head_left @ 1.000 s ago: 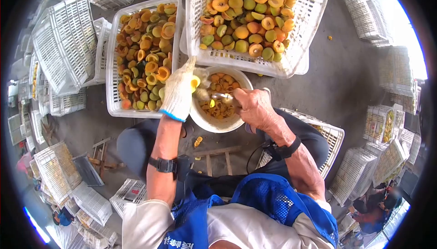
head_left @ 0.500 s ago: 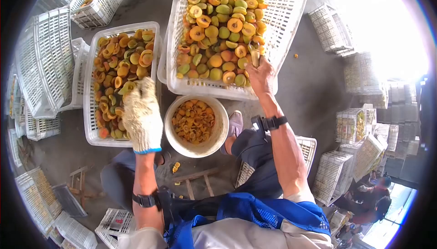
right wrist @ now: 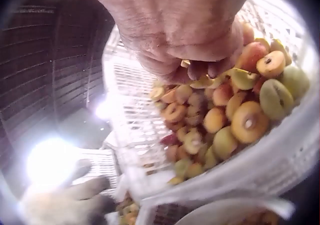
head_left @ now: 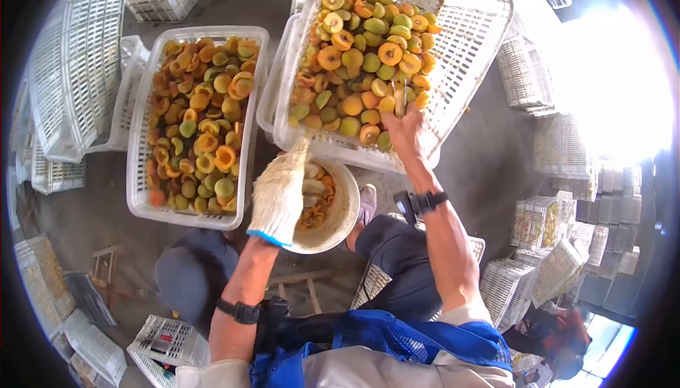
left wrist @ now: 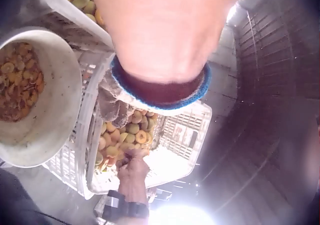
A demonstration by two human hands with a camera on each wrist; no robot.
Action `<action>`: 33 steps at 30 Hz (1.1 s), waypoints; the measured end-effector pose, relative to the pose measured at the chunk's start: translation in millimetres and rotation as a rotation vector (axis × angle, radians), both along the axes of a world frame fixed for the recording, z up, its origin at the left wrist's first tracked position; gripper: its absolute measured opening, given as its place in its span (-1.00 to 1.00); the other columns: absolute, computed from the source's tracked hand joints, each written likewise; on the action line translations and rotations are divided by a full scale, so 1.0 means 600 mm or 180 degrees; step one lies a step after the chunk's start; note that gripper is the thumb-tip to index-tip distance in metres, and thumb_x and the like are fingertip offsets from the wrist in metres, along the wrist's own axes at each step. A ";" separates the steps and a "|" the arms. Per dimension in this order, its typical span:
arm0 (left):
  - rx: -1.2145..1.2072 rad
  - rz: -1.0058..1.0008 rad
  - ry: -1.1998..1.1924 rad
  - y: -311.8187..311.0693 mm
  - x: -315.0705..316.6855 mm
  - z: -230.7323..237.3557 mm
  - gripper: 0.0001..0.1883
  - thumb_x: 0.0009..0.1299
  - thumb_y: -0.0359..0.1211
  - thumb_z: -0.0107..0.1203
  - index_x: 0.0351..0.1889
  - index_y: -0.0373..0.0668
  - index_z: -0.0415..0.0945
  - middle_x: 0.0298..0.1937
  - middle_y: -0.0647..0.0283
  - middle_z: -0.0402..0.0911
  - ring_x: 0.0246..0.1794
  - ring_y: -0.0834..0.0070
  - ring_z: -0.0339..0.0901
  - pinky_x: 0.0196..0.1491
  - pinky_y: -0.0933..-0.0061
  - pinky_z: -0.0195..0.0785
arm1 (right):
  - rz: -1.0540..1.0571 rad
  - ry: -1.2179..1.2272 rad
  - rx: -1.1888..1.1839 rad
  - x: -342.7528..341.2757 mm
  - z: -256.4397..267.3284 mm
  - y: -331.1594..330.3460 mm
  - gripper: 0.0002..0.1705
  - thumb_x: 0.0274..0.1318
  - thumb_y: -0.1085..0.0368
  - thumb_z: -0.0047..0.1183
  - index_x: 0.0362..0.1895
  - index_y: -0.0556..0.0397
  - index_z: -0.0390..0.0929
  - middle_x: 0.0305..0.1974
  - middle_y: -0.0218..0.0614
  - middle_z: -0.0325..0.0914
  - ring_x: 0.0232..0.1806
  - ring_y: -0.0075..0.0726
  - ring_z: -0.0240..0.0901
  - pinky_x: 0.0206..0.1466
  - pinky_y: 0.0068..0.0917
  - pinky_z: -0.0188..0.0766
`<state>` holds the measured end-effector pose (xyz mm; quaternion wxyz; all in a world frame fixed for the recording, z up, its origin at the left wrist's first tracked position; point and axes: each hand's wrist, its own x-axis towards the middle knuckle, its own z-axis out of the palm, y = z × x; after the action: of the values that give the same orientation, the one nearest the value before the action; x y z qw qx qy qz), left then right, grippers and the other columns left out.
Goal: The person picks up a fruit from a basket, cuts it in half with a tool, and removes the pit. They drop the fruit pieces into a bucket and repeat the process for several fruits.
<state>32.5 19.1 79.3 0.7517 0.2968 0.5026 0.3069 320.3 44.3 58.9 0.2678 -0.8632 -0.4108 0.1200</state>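
Note:
My bare right hand (head_left: 412,133) reaches over the near side of a white crate (head_left: 489,62) of halved fruit (head_left: 352,104), gripping a small tool (head_left: 401,97) that points into the fruit. In the right wrist view the fingers of this hand (right wrist: 175,29) curl down at the fruit (right wrist: 250,122); the tool is mostly hidden. My gloved left hand (head_left: 280,193) hangs over the left side of a white bucket (head_left: 345,204) holding orange pieces (head_left: 322,207). Its fingers point toward the crate's near corner and look extended in the right wrist view, where the glove (right wrist: 65,200) is blurred.
A second white crate (head_left: 134,200) of hollow fruit halves (head_left: 205,126) stands at the left. Stacked crates (head_left: 78,69) line the far left, with more (head_left: 535,225) at the right. A wooden frame (head_left: 312,292) lies on the floor between the legs.
My left hand has moved right, from over the left crate to the bucket. Compared with the earliest frame, my right hand has gone from the bucket up to the fruit crate, tool still held.

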 end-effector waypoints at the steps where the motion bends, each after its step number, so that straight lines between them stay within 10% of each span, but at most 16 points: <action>1: 0.0844 -0.0243 0.0433 -0.009 0.007 -0.040 -0.55 0.65 -0.02 -0.03 0.19 -0.20 0.54 -0.12 0.21 0.71 -0.26 0.38 0.76 -0.41 0.46 0.64 | 0.0213 0.0289 -0.0096 -0.033 0.033 -0.026 -0.62 -0.05 0.16 0.30 -0.27 0.21 0.58 -0.32 0.12 0.59 -0.17 0.33 0.60 -0.08 0.05 0.51; 4: 0.1584 -0.0319 0.0217 -0.057 0.033 -0.219 -0.49 0.66 0.06 -0.12 0.18 -0.19 0.53 -0.09 0.20 0.71 -0.25 0.39 0.75 -0.35 0.32 0.66 | 0.1065 0.0429 -0.0227 -0.130 0.065 -0.101 -0.61 -0.05 0.17 0.30 -0.24 0.21 0.57 -0.30 0.09 0.58 -0.21 0.35 0.58 -0.12 0.07 0.51; 7: 0.0211 -0.0679 0.0270 -0.045 0.045 -0.125 -0.55 0.70 -0.02 -0.19 0.25 -0.08 0.53 -0.03 0.23 0.71 -0.12 0.44 0.68 -0.12 0.32 0.60 | 0.1562 -0.0249 -0.0174 -0.208 0.073 -0.163 -0.58 -0.10 0.24 0.35 -0.14 0.14 0.55 -0.09 -0.03 0.52 -0.21 0.26 0.58 -0.16 0.08 0.52; 8: 0.1461 -0.0842 0.1101 -0.061 0.038 -0.155 -0.57 0.70 0.00 -0.19 0.19 -0.05 0.56 -0.05 0.28 0.72 -0.11 0.46 0.65 -0.04 0.33 0.58 | 0.1820 -0.0304 -0.0138 -0.214 0.061 -0.181 -0.53 -0.16 0.26 0.39 -0.11 0.13 0.54 -0.05 -0.06 0.49 -0.17 0.24 0.58 -0.18 0.06 0.52; 11: -0.1062 0.0416 -0.1433 -0.045 0.042 -0.094 -0.59 0.69 -0.02 -0.14 0.14 -0.09 0.56 -0.06 0.29 0.72 -0.10 0.46 0.67 0.00 0.30 0.58 | 0.2120 0.0202 -0.0170 -0.228 0.089 -0.195 -0.52 -0.04 0.29 0.32 0.00 0.17 0.53 -0.09 -0.04 0.51 -0.09 0.30 0.55 -0.09 0.05 0.51; 16: -0.1867 0.0828 -0.0771 0.008 0.025 0.040 -0.63 0.57 0.04 0.07 -0.03 -0.06 0.57 -0.23 0.26 0.71 -0.29 0.39 0.67 -0.26 0.41 0.60 | 0.1842 0.0821 -0.0051 -0.203 0.095 -0.175 -0.60 0.10 0.22 0.24 -0.07 0.20 0.46 -0.24 0.14 0.56 -0.22 0.39 0.55 -0.16 0.13 0.48; 18: -0.0623 0.0935 -0.0734 -0.004 0.031 0.028 -0.55 0.52 0.14 0.10 0.02 0.00 0.59 -0.21 0.28 0.72 -0.37 0.39 0.70 -0.33 0.28 0.62 | 0.1858 0.0831 -0.0206 -0.196 0.092 -0.177 -0.64 0.11 0.23 0.22 -0.13 0.18 0.43 -0.28 0.16 0.57 -0.27 0.39 0.56 -0.19 0.14 0.48; 28: -0.0569 0.0691 -0.0652 -0.018 0.025 -0.066 -0.57 0.63 -0.05 0.00 0.23 -0.18 0.51 -0.12 0.19 0.70 -0.19 0.43 0.68 -0.15 0.44 0.57 | 0.2120 0.0014 -0.0339 -0.215 0.068 -0.193 -0.77 0.02 0.43 0.07 -0.24 0.18 0.32 -0.43 0.13 0.57 -0.39 0.36 0.57 -0.33 0.16 0.45; 31: 0.1544 -0.0362 0.1100 -0.031 0.006 -0.134 -0.53 0.60 -0.24 0.01 0.37 -0.28 0.40 -0.08 0.09 0.69 -0.14 0.35 0.67 -0.10 0.38 0.56 | 0.2222 0.0104 -0.0322 -0.222 0.054 -0.195 -0.79 0.06 0.44 0.06 -0.23 0.20 0.33 -0.38 0.14 0.58 -0.39 0.34 0.59 -0.34 0.12 0.49; 33: 0.2248 -0.0550 0.2214 -0.027 0.000 -0.164 -0.74 0.61 -0.30 -0.15 -0.06 -0.19 0.56 -0.25 0.28 0.60 -0.22 0.53 0.57 -0.19 0.43 0.51 | 0.2204 -0.0034 -0.0479 -0.235 0.066 -0.193 -0.80 0.08 0.44 0.05 -0.21 0.20 0.34 -0.36 0.15 0.59 -0.39 0.32 0.60 -0.34 0.10 0.51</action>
<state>32.7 2.9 -19.4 0.4161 0.6584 0.5623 0.2778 179.4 -71.6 98.7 0.1448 -0.6907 -0.6704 0.2291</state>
